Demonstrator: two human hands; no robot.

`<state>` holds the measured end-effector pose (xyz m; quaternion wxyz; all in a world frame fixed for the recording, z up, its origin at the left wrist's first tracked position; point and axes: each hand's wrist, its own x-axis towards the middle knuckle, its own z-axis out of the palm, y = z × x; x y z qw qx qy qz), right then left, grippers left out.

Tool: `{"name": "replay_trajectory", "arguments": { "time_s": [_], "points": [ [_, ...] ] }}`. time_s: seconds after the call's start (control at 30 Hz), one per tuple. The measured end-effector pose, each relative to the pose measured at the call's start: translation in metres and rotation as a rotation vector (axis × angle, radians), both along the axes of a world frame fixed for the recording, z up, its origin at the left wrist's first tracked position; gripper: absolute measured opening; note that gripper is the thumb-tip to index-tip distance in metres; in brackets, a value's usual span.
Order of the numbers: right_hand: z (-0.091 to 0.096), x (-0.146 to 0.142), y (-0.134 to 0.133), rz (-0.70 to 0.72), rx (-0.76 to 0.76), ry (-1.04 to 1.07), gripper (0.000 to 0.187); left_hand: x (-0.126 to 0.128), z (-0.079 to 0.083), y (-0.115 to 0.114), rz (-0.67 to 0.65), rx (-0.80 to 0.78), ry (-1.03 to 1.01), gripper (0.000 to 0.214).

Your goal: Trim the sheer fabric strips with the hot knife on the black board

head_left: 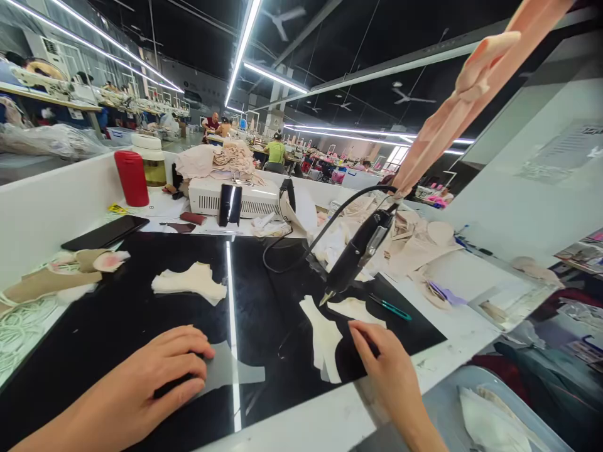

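My left hand (146, 383) lies curled on the glossy black work surface (117, 326), fingertips pressing a thin translucent template piece (230, 373). My right hand (389, 373) rests near the front edge, fingers together, touching a cream fabric piece (325, 339). A second cream piece (353, 309) lies just behind it. A black hand tool with a pointed metal tip (355, 254) hangs from a strap above these pieces, its tip just above the fabric. Another stack of cream cut pieces (191, 282) lies further back on the left.
A green pen (391, 307) lies right of the tool. A white machine box (235, 198), red flask (132, 177), jar (153, 160) and phone (104, 232) stand at the back. Fabric piles (414, 242) lie right, cord (19, 326) left, a grey bin (490, 414) lower right. Other workers sit far behind.
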<state>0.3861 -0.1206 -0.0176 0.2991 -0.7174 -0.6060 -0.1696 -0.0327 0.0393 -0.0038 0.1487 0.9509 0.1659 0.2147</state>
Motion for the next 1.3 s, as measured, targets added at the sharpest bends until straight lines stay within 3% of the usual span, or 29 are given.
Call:
{"name": "replay_trajectory", "arguments": {
  "time_s": [0.07, 0.13, 0.43, 1.0, 1.3],
  "points": [
    [-0.005, 0.019, 0.005, -0.037, -0.010, -0.066, 0.042, 0.000, -0.002, 0.001, -0.002, 0.033, 0.003, 0.010],
    [-0.011, 0.030, 0.014, -0.045, -0.047, -0.128, 0.035, -0.001, -0.004, 0.002, -0.001, 0.064, 0.011, 0.010],
    [-0.025, 0.039, 0.041, -0.082, -0.257, -0.273, 0.017, -0.001, -0.004, 0.001, 0.008, 0.095, 0.007, 0.013],
    [-0.028, 0.052, 0.041, -0.097, -0.249, -0.022, 0.018, 0.001, -0.003, -0.002, 0.041, 0.034, 0.001, 0.016],
    [-0.025, 0.050, 0.041, -0.077, -0.247, 0.013, 0.019, 0.003, 0.003, -0.003, 0.023, 0.005, -0.023, 0.016]
  ]
}}
